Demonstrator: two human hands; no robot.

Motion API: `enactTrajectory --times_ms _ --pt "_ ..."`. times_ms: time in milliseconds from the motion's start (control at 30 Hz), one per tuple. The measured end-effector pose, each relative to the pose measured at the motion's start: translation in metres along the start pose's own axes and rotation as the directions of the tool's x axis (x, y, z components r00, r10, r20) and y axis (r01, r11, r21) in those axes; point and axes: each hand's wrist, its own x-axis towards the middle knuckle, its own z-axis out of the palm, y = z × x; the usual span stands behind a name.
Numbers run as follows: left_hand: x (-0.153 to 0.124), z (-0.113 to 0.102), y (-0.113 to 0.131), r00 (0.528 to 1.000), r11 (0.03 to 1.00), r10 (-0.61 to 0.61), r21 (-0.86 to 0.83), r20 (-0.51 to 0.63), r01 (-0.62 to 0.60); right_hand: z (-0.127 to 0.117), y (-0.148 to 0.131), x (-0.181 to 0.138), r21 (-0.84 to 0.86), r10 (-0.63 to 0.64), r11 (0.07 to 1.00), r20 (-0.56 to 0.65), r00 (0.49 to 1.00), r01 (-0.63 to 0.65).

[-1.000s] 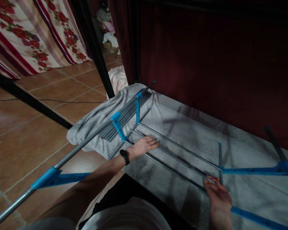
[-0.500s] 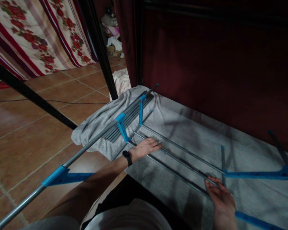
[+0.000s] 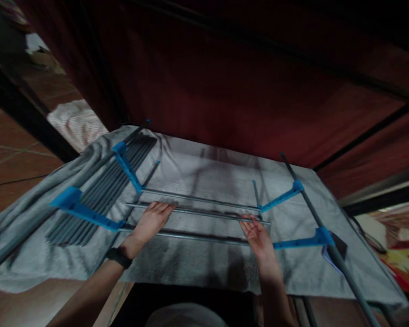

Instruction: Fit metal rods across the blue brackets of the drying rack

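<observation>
A loose grey metal rod (image 3: 204, 213) lies crosswise between two fixed crossbars of a rack frame. From above, my left hand (image 3: 152, 222), with a dark band on its wrist, has its fingers over the rod's left part. My right hand (image 3: 257, 236) is turned palm up, its fingers curled about the rod near the right end. Behind the rod runs the far crossbar (image 3: 197, 197), and in front the near crossbar (image 3: 191, 235). Blue plastic brackets (image 3: 127, 168) join the crossbars to long side tubes (image 3: 311, 209).
Several spare rods (image 3: 105, 190) lie side by side on the left of the grey blanket (image 3: 204, 168). A phone-like dark object (image 3: 339, 245) rests under the right tube. Dark red panelling (image 3: 207, 91) stands behind, and a striped cloth (image 3: 77, 122) lies at the left.
My view has swung right, bringing the rack's right side into view. My hands stay on the rod, which now shows both ends between the crossbars.
</observation>
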Motion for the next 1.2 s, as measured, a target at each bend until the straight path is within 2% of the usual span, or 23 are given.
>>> enactTrajectory --times_ms 200,533,833,1000,1100,1200 --pt "0.002 0.001 -0.006 0.999 0.999 -0.013 -0.046 -0.034 0.012 0.008 0.005 -0.002 0.079 -0.029 0.996 0.010 1.000 0.028" --pt "0.005 -0.005 -0.004 1.000 0.997 -0.016 -0.075 -0.012 0.015 0.012 0.005 0.004 0.061 -0.061 0.996 0.021 0.998 0.060" --pt "0.003 0.000 -0.007 0.997 0.998 -0.051 -0.046 -0.053 0.049 0.032 -0.002 0.018 0.146 -0.056 0.988 -0.023 0.998 0.058" --pt "0.005 -0.002 -0.006 0.995 0.996 -0.069 -0.056 -0.071 0.066 0.044 -0.008 0.015 0.125 -0.097 0.987 -0.045 0.994 0.102" --pt "0.009 -0.004 -0.002 0.991 0.992 -0.090 -0.095 -0.104 0.080 0.053 -0.014 0.009 0.090 -0.153 0.984 -0.014 0.988 0.153" --pt "0.014 -0.005 0.003 0.983 0.985 -0.113 -0.143 -0.145 0.092 0.068 -0.020 0.000 0.027 -0.200 0.980 0.074 0.977 0.198"
